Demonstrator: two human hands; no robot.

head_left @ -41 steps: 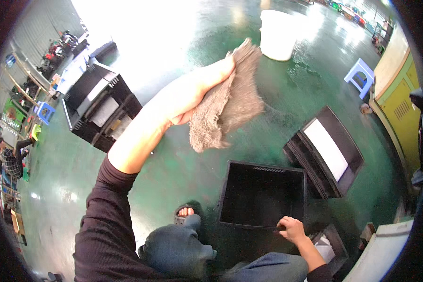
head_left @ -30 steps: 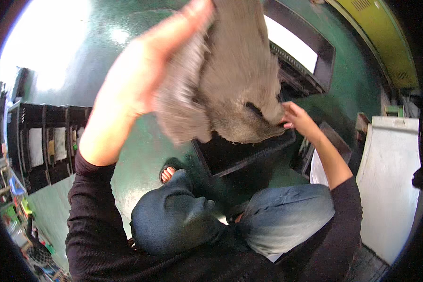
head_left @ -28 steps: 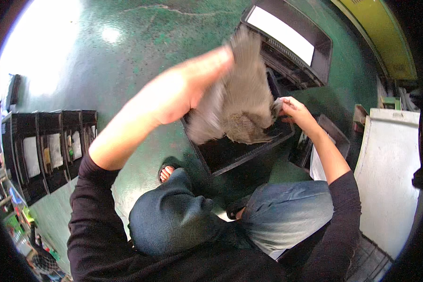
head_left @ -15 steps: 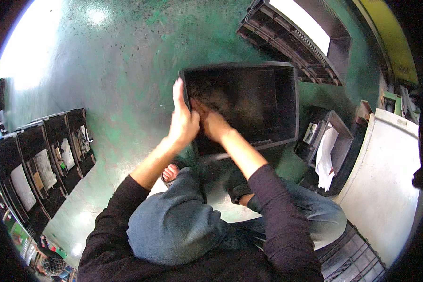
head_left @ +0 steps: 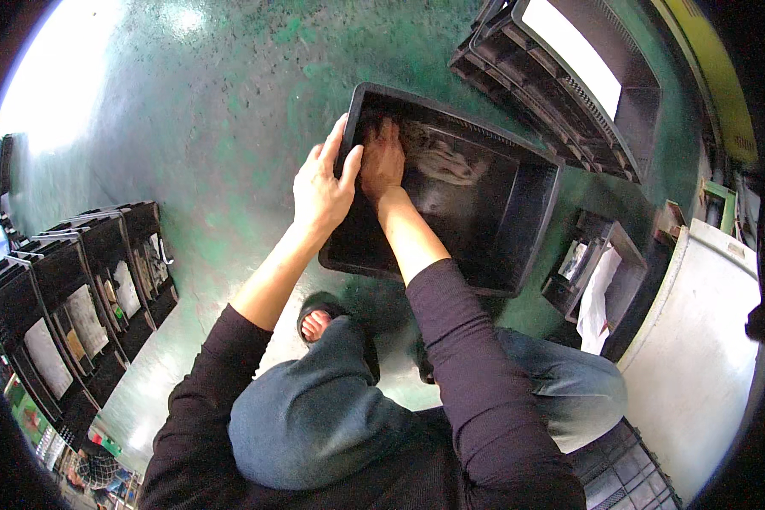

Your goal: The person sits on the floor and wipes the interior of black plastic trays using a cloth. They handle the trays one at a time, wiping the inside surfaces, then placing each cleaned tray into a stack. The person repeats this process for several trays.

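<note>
Nearby, stacked black crates flank the black bin both hands work in

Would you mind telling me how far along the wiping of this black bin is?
In hand: the left hand grips the rim of the bin while the right hand presses a grey rag inside, at the far corner. Done: the rag is already in the bin. Left: I cannot tell how much of the inside is wiped; other bins stand nearby.

Green painted floor. Row of black crates with contents at left. Stacked black crates upper right. White cabinet at right.
</note>
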